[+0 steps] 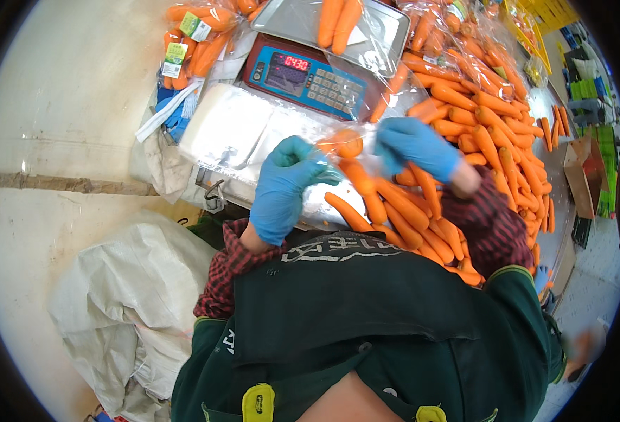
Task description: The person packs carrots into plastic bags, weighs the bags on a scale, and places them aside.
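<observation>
My left hand (286,184), in a blue glove, pinches the edge of a clear plastic bag (330,171) above the worktop. Carrot ends (348,143) show at this bag; whether they lie inside it or behind it I cannot tell. On the bag's right side is my right hand (415,147), also gloved in blue and blurred at the fingers. Its grip is unclear. Loose carrots (402,203) lie just below and between the hands. Left of them, a stack of flat clear bags (230,124) rests before the digital scale (304,76).
Two carrots (339,24) lie in plastic on the scale's metal pan (278,21). Labelled bags of carrots (204,42) stand at the back left. A large carrot pile (494,126) fills the right side. A white woven sack (136,295) sits at lower left.
</observation>
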`<state>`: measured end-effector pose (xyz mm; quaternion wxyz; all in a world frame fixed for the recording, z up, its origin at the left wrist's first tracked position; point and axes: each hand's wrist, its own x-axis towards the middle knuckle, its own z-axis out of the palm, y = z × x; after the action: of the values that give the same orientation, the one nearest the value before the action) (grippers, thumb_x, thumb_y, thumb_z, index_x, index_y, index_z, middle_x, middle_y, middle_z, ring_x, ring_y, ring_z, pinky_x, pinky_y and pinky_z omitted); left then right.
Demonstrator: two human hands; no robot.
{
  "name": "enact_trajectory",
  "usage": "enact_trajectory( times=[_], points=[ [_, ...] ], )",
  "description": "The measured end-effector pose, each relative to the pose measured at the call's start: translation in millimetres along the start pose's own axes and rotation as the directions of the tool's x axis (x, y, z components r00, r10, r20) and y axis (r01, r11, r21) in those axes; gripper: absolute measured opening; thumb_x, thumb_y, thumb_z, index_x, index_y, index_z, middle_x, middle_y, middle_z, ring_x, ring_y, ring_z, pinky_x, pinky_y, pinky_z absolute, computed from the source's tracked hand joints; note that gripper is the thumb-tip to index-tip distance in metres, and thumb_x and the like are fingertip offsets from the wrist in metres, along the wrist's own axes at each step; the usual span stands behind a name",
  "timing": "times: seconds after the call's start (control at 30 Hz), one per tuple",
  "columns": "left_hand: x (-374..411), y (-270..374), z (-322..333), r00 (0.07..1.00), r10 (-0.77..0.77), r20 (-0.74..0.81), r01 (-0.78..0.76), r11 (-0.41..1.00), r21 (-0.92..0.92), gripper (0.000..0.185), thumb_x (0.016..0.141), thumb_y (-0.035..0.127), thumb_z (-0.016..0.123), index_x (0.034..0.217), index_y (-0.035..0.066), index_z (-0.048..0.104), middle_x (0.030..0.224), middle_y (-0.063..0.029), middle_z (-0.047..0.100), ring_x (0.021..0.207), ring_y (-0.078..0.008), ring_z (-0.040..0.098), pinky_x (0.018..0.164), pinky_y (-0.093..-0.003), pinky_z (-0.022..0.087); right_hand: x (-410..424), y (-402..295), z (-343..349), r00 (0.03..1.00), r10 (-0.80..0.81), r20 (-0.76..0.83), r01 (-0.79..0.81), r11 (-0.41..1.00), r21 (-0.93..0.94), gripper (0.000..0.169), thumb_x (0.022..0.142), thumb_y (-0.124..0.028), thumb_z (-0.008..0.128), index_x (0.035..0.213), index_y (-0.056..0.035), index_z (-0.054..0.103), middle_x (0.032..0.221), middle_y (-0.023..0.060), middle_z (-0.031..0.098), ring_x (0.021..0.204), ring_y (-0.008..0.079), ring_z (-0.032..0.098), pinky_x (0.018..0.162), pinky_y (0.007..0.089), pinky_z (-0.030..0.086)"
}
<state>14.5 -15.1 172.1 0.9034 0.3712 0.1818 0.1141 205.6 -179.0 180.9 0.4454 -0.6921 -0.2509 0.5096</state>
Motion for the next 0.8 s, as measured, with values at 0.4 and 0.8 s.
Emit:
enact_trajectory(
  times=[0.4, 0.8],
  points=[
    [44.4, 17.6, 143.3, 0.461, 0.289, 0.839, -0.828, 0.48, 0.29, 0.042, 0.086, 0.009, 0.062, 0.126, 0.005, 0.049, 0.12, -0.0112, 0.054, 0.114, -0.0244, 0.051, 0.099, -0.0352, 0.038, -168.4, -53.6, -111.3, 0.712, -0.557, -0.429, 0.299, 0.792, -0.532, 0.032, 0.095, -0.03, 0.045, 0.106, -0.0006, 0.055, 0.103, 0.0095, 0.059, 0.096, 0.019, 0.059, 0.08, 0.032, 0.049],
    [260.9, -11.3, -3.9, 0.744, 0.165, 0.647, -0.536, -0.431, 0.726, 0.015, 0.082, 0.011, 0.057, 0.097, 0.013, 0.061, 0.086, -0.0089, 0.063, 0.083, -0.0285, 0.061, 0.073, -0.0367, 0.047, -173.0, -7.5, -435.4, 0.034, -0.658, -0.753, 0.187, 0.744, -0.642, 0.024, 0.089, -0.023, 0.05, 0.088, -0.0025, 0.063, 0.084, 0.0056, 0.064, 0.074, 0.0142, 0.058, 0.066, 0.0313, 0.048]
  ],
)
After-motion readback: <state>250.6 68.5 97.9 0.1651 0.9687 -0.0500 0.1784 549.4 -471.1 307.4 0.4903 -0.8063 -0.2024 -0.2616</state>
